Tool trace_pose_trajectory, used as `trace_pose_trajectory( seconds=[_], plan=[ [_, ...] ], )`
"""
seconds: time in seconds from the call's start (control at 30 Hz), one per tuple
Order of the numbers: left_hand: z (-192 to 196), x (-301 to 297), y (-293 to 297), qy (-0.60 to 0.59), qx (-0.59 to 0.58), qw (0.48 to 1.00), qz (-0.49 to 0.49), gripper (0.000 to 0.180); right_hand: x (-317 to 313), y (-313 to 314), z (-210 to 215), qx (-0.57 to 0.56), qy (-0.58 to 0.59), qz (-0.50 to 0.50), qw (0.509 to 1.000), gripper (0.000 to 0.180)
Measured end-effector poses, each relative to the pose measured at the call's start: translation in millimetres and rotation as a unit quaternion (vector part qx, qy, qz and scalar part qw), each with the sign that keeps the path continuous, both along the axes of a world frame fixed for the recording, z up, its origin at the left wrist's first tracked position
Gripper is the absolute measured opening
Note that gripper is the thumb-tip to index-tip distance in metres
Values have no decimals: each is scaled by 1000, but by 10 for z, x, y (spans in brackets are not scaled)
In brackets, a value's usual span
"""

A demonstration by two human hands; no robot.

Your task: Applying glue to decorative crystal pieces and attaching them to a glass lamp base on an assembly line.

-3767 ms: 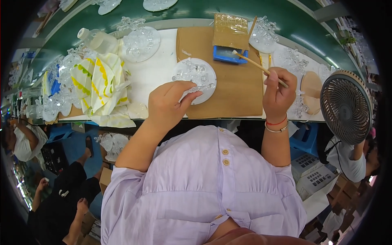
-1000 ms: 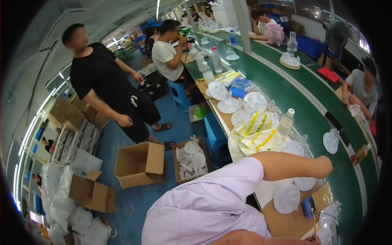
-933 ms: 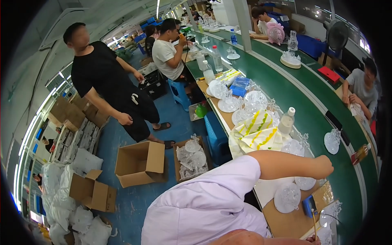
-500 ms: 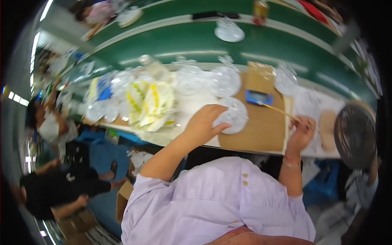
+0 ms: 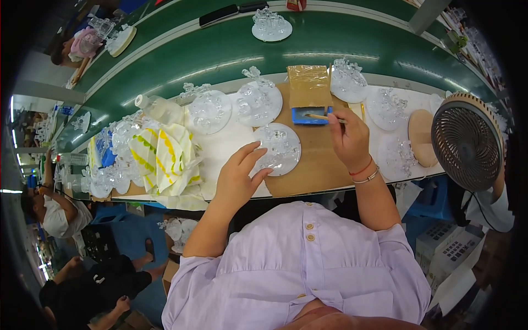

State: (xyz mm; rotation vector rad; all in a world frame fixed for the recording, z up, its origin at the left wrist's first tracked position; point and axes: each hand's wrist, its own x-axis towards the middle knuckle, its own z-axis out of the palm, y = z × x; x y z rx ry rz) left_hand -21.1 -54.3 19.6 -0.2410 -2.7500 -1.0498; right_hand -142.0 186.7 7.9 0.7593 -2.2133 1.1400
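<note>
The disc (image 5: 279, 149), white and round with clear pieces on top, lay flat in front of the person, straddling the left edge of a brown card (image 5: 319, 165) on the white table (image 5: 217, 146). The left hand (image 5: 235, 175) was at its left rim, thumb and fingers spread and not closed around anything; whether the tips pressed on the disc, I could not tell. The right hand (image 5: 350, 142) pinched a thin brush (image 5: 318, 116), its tip inside a small blue tray (image 5: 311, 122) on the card, beyond the disc and to its right. A red cord (image 5: 361, 169) and a bangle (image 5: 367, 177) circled the right wrist.

A taped box (image 5: 309, 87) stood just behind the tray. A second disc (image 5: 259, 103) sat just beyond the first, with a third disc (image 5: 210, 113) to its left and a fourth disc (image 5: 349, 82) right of the box. Farther left, a crumpled white-and-yellow cloth (image 5: 165, 159) lay in front of a bottle (image 5: 165, 111). A dark fan (image 5: 467, 142) stood out at the far right. On the green strip (image 5: 341, 41) behind the table was a fifth disc (image 5: 272, 30).
</note>
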Motion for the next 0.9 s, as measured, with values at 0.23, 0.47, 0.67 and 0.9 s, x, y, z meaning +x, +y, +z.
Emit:
trace_pose_trajectory(
  seconds=[0.23, 0.47, 0.67, 0.9],
  plan=[
    [121, -66, -57, 14, 9, 1000, -7, 42, -80, -45, -69, 18, 4, 22, 1000, 11],
    [411, -765, -227, 83, 45, 995, 15, 29, -43, 35, -82, -3, 11, 15, 1000, 11],
    [557, -2177, -110, 177, -136, 973, -54, 30, 86, 181, -163, -68, -15, -25, 997, 6],
    [247, -3822, 245, 234, -279, 925, -106, 55, 234, 301, -346, -378, -177, -7, 909, 18]
  ],
)
